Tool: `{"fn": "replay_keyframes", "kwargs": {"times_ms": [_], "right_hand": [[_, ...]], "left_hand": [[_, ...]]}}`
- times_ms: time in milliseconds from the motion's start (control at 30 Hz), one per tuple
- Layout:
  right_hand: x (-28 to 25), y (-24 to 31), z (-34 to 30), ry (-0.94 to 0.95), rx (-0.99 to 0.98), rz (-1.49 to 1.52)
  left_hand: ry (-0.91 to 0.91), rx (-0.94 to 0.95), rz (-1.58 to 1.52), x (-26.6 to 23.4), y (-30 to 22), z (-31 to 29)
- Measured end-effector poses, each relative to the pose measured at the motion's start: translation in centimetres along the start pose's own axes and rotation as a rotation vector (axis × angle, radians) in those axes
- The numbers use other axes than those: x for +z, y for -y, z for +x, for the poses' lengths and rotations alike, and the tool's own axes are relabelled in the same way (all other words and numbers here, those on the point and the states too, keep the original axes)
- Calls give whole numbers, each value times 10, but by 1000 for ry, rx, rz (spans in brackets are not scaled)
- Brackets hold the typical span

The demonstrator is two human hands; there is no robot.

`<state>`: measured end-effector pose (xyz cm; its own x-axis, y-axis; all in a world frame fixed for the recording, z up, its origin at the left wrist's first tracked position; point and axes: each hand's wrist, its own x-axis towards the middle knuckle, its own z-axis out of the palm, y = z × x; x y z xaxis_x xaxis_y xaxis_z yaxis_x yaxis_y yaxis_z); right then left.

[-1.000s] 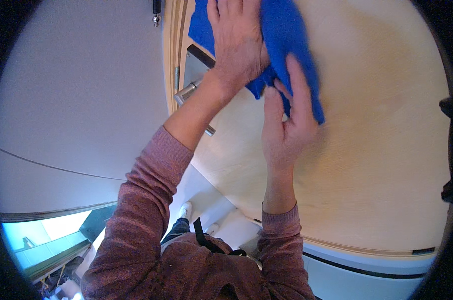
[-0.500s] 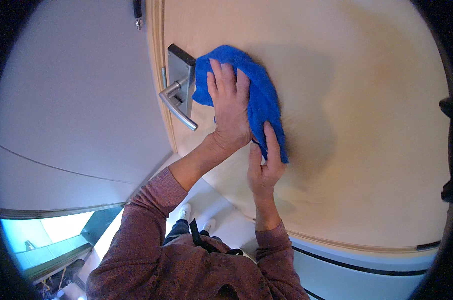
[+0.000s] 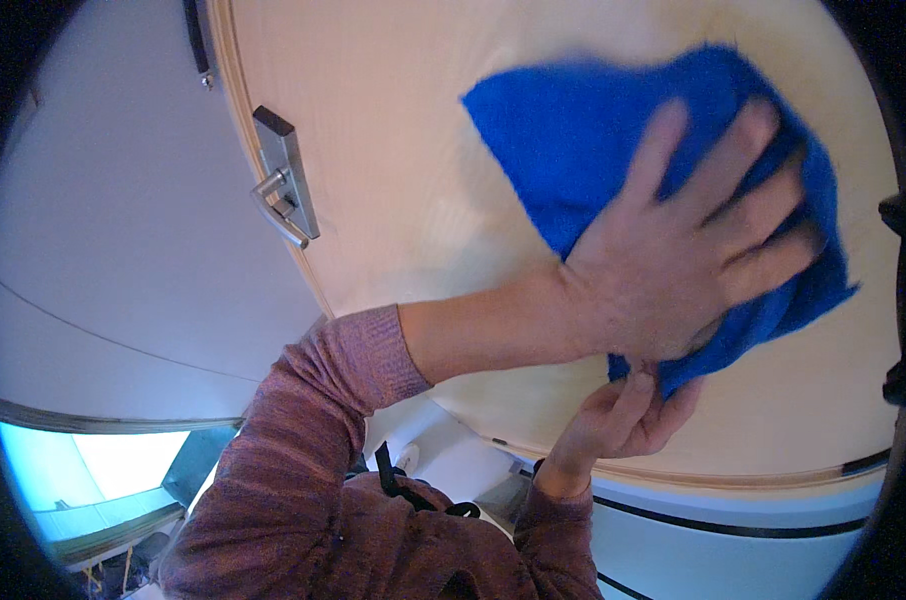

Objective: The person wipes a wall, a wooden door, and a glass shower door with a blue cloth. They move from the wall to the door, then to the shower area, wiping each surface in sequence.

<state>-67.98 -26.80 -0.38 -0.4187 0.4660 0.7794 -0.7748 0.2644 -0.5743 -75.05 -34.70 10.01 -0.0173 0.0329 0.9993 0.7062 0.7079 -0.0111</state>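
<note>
A blue cloth [image 3: 573, 140] lies spread against a pale wooden door [image 3: 393, 190], partly bunched at its right side. My left hand [image 3: 663, 250] presses on it with fingers stretched and spread, slightly smeared by motion. Just below, my right hand [image 3: 623, 415] pinches the lower edge of the same cloth between thumb and fingers. The left hand partly covers that lower edge. Well to the left of both hands, a metal door handle [image 3: 283, 215] sits on its plate near the door's edge.
Left of the door stands a grey-white panel [image 3: 123, 220], with a dark fitting [image 3: 195, 40] hanging at its top. A bright opening [image 3: 103, 475] shows at lower left. Below the door runs a pale surface with black lines [image 3: 733, 535].
Both hands and the cloth have moved right, away from the door handle. My left hand's fingers have spread wider, and more of the cloth is unfolded. The view has also shifted to the right.
</note>
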Motion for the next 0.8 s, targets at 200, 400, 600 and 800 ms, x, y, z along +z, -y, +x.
{"fn": "replay_keyframes", "kwargs": {"times_ms": [200, 400, 600, 800], "right_hand": [[-74, -40, -61, 21, 9, -372], [-113, -58, -105, 246, 271, -615], [-100, -43, -73, 152, 144, -560], [-53, 6, 17, -152, 119, -9]], "left_hand": [[260, 67, -149, -2, -36, -93], [455, 180, -115, -7, -47, -160], [453, 337, -317, -1, -45, -111], [59, 328, -345, 26, -28, 15]]}}
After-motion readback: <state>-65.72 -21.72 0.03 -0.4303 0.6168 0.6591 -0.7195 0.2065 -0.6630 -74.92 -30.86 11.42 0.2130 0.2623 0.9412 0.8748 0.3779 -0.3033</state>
